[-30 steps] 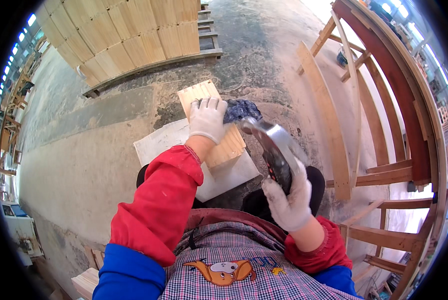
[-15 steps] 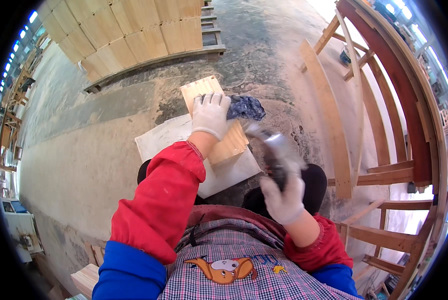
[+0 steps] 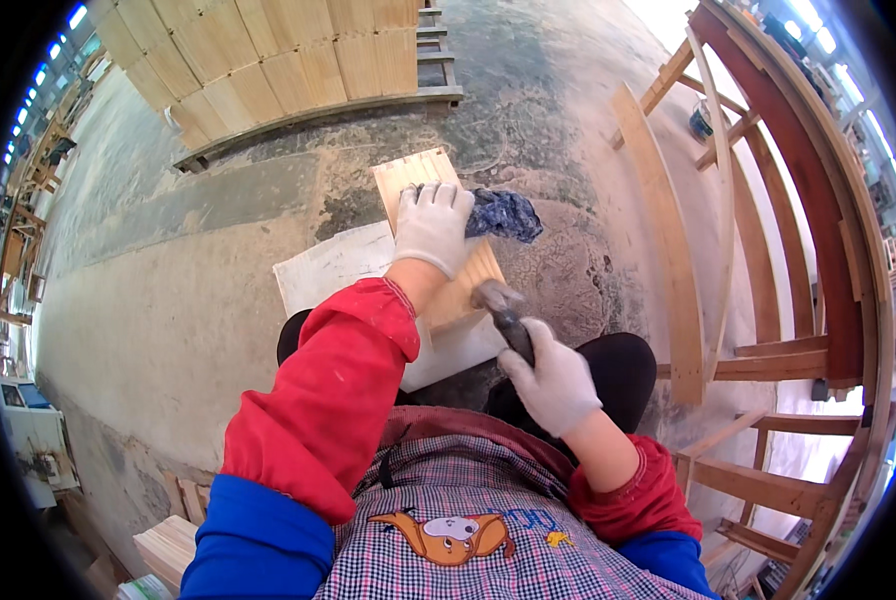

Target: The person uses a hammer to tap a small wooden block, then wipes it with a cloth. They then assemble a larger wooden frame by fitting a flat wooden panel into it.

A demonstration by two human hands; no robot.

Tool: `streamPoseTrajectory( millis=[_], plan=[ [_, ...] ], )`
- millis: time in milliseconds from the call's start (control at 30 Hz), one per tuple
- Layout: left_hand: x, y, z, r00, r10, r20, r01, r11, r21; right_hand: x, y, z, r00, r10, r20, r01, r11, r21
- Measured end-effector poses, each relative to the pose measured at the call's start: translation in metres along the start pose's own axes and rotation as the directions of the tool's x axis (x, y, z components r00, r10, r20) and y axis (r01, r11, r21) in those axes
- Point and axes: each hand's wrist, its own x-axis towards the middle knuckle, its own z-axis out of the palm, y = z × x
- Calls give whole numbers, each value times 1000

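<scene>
My left hand (image 3: 433, 228), in a white glove, grips a pale wooden workpiece (image 3: 408, 176) from above, fingers bent over it. Small joint marks show at the workpiece's far end, and my hand hides its middle. In my right hand (image 3: 556, 385), also gloved, is a hammer (image 3: 509, 325) held by its dark handle. The hammer head is at the workpiece's near right edge; whether they touch I cannot tell. A crumpled dark blue plastic-like bundle (image 3: 508, 215) lies against the workpiece, just right of my left hand. Beneath is a whitish board (image 3: 333, 262).
Ahead on the left, a large stack of wooden pieces (image 3: 268, 60) stands on a pallet (image 3: 438, 95). Long planks (image 3: 658, 230) lean on a wooden frame (image 3: 836, 300) at the right. More wood (image 3: 168, 548) lies at the lower left. Bare concrete floor (image 3: 148, 270) spreads leftward.
The hammer, blurred and farther right before, has swung left and down to the workpiece's near right edge. My left hand keeps its grip; the whole view has shifted slightly.
</scene>
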Motion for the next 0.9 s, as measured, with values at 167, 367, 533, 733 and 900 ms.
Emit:
streamPoseTrajectory(
  millis=[167, 367, 533, 733, 900],
  plan=[
    [-7, -4, -3, 1000, -17, 26, 17, 1000, -1, -2, -25, -33, 994, -87, -67, 98, 978, 183],
    [-3, 0, -3, 1000, -20, 15, 20, 1000, 3, -12, -16, -9, 916, -179, -360, 291, 913, 286],
    [2, -1, -7, 1000, -9, 27, 9, 1000, -12, 1, 3, -11, 1000, -16, 1, 16, 995, 101],
    [-6, -4, -6, 1000, -24, -16, 24, 1000, -3, -21, -34, -39, 948, -76, -309, 229, 838, 496],
    [-2, 2, -8, 1000, -7, 9, 7, 1000, -29, -4, 17, -2, 978, -88, -189, 100, 993, 54]
  ],
)
